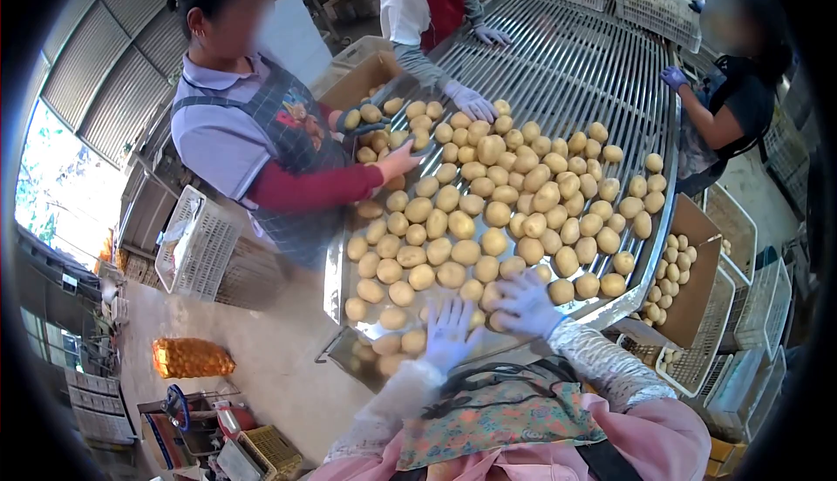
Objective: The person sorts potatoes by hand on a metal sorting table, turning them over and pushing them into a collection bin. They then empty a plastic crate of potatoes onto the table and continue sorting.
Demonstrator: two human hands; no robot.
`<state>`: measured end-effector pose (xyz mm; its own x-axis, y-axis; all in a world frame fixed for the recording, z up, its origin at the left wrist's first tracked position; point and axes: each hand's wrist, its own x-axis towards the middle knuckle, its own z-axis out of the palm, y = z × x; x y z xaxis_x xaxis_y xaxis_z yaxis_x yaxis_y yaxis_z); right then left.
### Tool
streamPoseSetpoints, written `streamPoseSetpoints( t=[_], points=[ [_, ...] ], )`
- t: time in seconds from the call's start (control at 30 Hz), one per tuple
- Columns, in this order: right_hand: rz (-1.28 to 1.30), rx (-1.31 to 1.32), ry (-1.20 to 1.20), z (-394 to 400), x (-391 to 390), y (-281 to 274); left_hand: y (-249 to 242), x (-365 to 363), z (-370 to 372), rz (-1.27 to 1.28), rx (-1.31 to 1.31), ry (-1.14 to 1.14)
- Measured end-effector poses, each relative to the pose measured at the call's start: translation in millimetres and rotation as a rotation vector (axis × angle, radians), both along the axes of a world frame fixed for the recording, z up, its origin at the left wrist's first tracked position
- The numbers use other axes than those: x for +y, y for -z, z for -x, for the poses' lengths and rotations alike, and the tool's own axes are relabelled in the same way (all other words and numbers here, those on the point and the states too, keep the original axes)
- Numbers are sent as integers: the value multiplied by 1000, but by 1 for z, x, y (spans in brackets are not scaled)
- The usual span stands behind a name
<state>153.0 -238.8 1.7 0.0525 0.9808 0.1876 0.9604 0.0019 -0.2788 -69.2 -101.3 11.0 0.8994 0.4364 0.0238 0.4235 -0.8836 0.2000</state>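
Pale yellow potatoes [463, 224] lie spread over the near half of a metal roller table [558, 37]. My left hand [451, 335], in a lilac glove, rests at the table's near end with its fingers stretched and spread among the closest potatoes. To its right my right hand [527, 304], gloved the same way, reaches over the potatoes with fingers apart. Neither hand grips anything. Some potatoes under and between my fingers are partly hidden.
Two co-workers stand at the left and far side, their hands over the potatoes; another person stands at the right. A cardboard box [695, 259] of potatoes sits at right beside white crates [757, 307]. An orange net sack [192, 357] lies on the floor at left.
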Motion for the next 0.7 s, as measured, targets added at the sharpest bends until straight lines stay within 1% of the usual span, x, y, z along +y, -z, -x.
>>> streamPoseSetpoints(
  t=[0.03,0.07,0.1,0.13,0.17,0.2,0.23,0.27,0.33,0.37,0.4,0.43,0.47,0.5,0.53,0.57,0.6,0.63,0.67,0.7],
  points=[
    [-67,20,103,-9,-10,-9,-3,-3,16,84,-21,110],
    [-61,25,100,-15,-22,-18,13,-1,36,119,-105,117],
    [-36,-61,198,-19,-33,-27,6,4,45,125,-97,113],
    [-7,-143,296,-19,-40,-30,-3,6,59,89,-92,118],
    [4,-131,295,-15,-37,-30,-9,8,70,54,-87,124],
    [46,-65,273,-9,-31,-31,-5,16,75,1,-74,107],
    [96,7,245,-1,-28,-31,4,25,74,-13,-116,17],
    [66,42,242,7,-19,-21,8,32,71,-25,-146,-77],
    [42,51,210,22,-4,-21,2,47,37,-66,-112,-263],
    [43,69,188,29,0,-20,9,45,23,-61,-102,-267],
    [48,73,186,36,1,-20,20,40,7,-88,-117,-203],
    [67,41,107,41,0,-20,27,35,0,-114,-136,-140],
    [85,7,27,45,-1,-21,27,28,2,-110,-136,-144],
    [86,3,24,37,-6,-11,24,21,5,-23,-124,-96],
    [67,37,-51,21,-16,4,20,14,8,63,-111,-47],
    [46,74,-126,10,-24,15,11,13,20,61,-112,-47],
    [119,36,-97,3,-31,-5,0,16,40,60,-90,5],
    [117,43,-98,4,-32,-20,-6,19,60,60,-64,56],
    [75,20,-34,8,-35,-33,1,22,76,49,-103,32],
    [33,-5,35,13,-35,-37,-3,25,88,49,-94,38]
  ],
)
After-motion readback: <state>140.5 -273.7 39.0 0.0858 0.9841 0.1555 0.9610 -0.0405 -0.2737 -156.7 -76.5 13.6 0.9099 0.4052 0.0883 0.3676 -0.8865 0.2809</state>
